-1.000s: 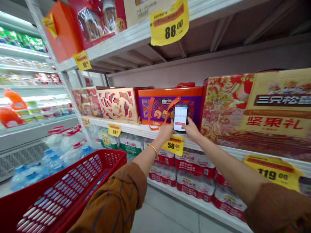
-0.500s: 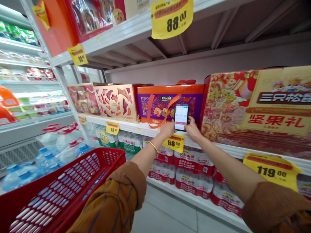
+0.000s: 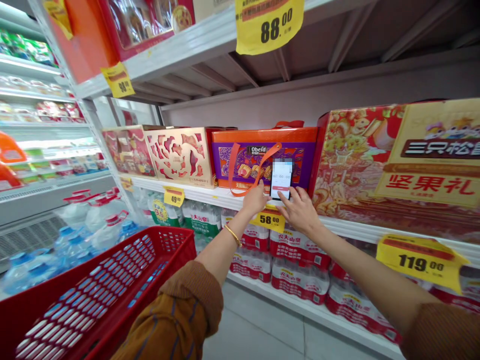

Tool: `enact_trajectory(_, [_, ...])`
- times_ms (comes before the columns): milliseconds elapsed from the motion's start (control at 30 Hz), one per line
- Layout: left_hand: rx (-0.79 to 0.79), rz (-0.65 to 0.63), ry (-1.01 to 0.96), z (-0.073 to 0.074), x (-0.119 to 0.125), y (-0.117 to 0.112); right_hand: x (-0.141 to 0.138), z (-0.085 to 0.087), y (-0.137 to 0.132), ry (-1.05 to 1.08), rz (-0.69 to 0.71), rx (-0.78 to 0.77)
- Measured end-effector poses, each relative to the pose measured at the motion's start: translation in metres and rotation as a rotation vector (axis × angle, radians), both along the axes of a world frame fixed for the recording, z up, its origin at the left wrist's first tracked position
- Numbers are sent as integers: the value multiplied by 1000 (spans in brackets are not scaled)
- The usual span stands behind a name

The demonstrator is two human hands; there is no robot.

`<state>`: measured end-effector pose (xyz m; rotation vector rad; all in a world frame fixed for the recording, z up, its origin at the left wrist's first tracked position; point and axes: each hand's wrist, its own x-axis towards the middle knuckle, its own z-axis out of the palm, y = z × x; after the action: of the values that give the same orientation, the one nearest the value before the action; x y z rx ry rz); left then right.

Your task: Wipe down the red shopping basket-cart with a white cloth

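Observation:
A phone (image 3: 281, 172) with a lit white screen stands upright in front of an orange and purple gift box (image 3: 221, 155). The screen shows a row of zeros and a red button, its top blurred out. My left hand (image 3: 255, 200), a gold bangle on its wrist, grips the phone's lower left edge, its fingers partly hidden. My right hand (image 3: 302, 212) is open at the lower right of the phone, fingers spread, with a fingertip over the bottom of the screen. An orange ribbon handle (image 3: 233, 165) hangs across the box, left of the phone.
A red plastic basket (image 3: 180, 240) is at lower left, beside blue-capped water jugs (image 3: 71, 245). More gift boxes (image 3: 183, 155) flank the purple one on the white shelf (image 3: 225, 200). Wrapped bottle packs (image 3: 296, 275) fill the level below. Yellow price tags (image 3: 270, 220) hang from shelf edges.
My right hand has left the phone's right edge and its fingers have spread over the lower screen. The phone has shifted slightly right in view; my left hand stays at its left edge.

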<state>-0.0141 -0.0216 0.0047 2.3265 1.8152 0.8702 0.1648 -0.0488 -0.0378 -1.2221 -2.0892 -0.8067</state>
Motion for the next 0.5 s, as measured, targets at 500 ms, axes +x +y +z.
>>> enact_trajectory(500, [-4,29,-1363,-46,-28,-156,-13,-5,-8,140,-10,-65])
